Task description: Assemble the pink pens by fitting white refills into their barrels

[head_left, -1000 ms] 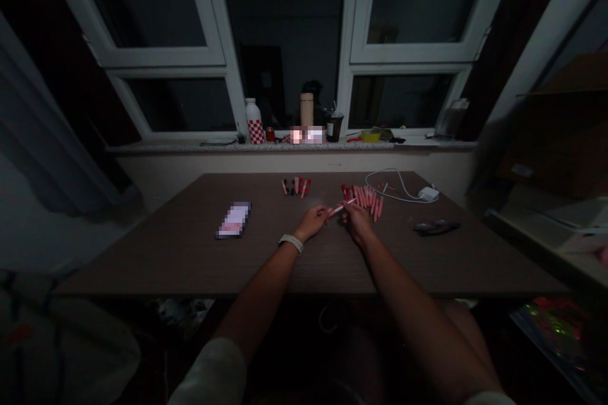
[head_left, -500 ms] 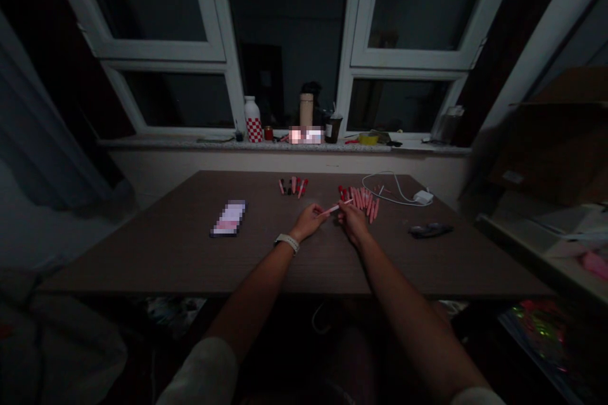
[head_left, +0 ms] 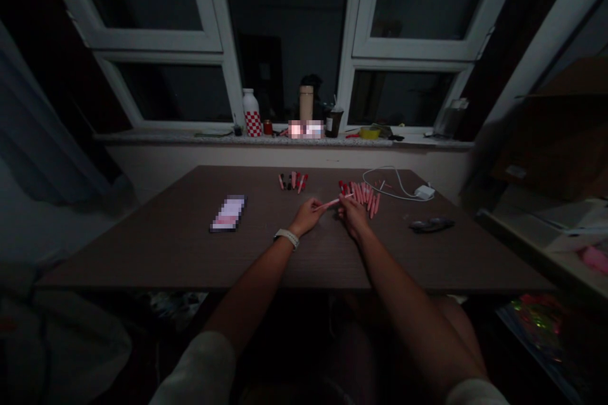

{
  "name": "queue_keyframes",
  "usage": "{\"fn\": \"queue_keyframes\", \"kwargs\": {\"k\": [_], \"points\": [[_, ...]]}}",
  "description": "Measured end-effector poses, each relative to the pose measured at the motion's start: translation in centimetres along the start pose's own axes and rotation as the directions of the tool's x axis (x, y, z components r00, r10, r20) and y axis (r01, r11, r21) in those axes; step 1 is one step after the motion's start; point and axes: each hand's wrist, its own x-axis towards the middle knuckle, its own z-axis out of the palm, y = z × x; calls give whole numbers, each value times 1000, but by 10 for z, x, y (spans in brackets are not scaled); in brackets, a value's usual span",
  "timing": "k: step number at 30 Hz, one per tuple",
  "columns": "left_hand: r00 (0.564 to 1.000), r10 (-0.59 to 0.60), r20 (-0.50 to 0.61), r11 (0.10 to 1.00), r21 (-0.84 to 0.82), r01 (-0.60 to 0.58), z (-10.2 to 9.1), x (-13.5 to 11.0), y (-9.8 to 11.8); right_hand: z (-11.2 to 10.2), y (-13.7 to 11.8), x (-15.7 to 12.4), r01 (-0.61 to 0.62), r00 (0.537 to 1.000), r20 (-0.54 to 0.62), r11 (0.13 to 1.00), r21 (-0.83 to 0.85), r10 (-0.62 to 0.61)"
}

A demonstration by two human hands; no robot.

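Observation:
My left hand (head_left: pixel 306 218), with a pale wristband, and my right hand (head_left: pixel 352 215) both pinch one thin pink pen (head_left: pixel 332 203) held between them over the dark wooden table (head_left: pixel 180 247). The left hand grips its near end, the right hand its far end. Just beyond my right hand lies a heap of several pink and red pens (head_left: pixel 363 194). A smaller group of several pens (head_left: pixel 292 181) lies farther back, to the left of the heap.
A phone (head_left: pixel 228 213) lies flat at the left of the table. A white charger with cable (head_left: pixel 412 190) and a dark object (head_left: pixel 431 224) lie at the right. Bottles and cups (head_left: pixel 306 104) line the window sill. Boxes and shelves stand at the right.
Both hands keep hold of the pink pen; they have hardly moved on the table. The camera has tilted a little.

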Motion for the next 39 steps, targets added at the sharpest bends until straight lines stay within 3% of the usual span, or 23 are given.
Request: {"fn": "queue_keyframes", "kwargs": {"k": [12,24,39], "points": [[998,-51,35,994,100,47,-8,-3,13,1,-2,-3,4,1000,1,1000,6,-4],[1000,-7,3,1000,10,7,-2,-3,9,1,-6,-2,-42,998,-36,997,60,45],[999,7,38,999,52,-9,-3,1,8,-1,-3,0,-6,998,-56,997,77,10]]}}
